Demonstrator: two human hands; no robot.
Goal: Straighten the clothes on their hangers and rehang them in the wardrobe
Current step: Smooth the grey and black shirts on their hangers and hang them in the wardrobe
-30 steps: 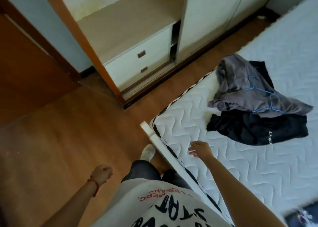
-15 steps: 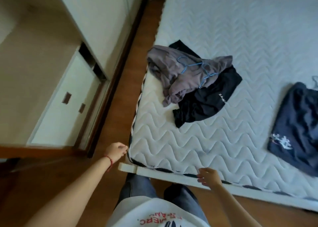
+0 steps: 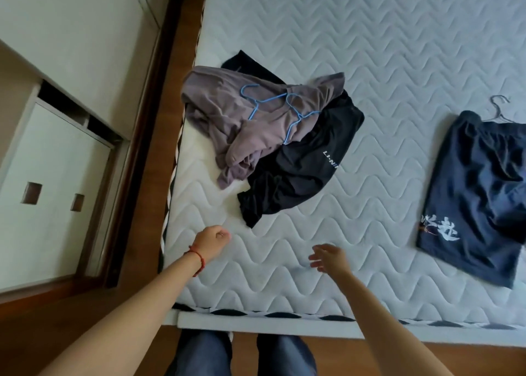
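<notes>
A crumpled grey-mauve garment (image 3: 244, 119) lies on the white quilted mattress (image 3: 370, 62), with blue hangers (image 3: 273, 102) on top of it. Under it lies a black garment (image 3: 301, 170) with white lettering. A navy garment (image 3: 478, 193) on a grey wire hanger (image 3: 498, 108) lies flat at the right. My left hand (image 3: 213, 240), fingers curled into a loose fist, hovers over the mattress just below the black garment. My right hand (image 3: 330, 257) is held over the mattress with fingers apart, holding nothing.
The wardrobe (image 3: 57, 91) stands at the left, with white drawers (image 3: 51, 193) low down. A strip of wooden floor (image 3: 170, 62) runs between wardrobe and bed. The bed's white footboard edge (image 3: 256, 323) is against my legs.
The view has turned from the wardrobe onto the bed. Both hands have risen from the mattress edge and reached forward over it, closer to the pile of clothes.
</notes>
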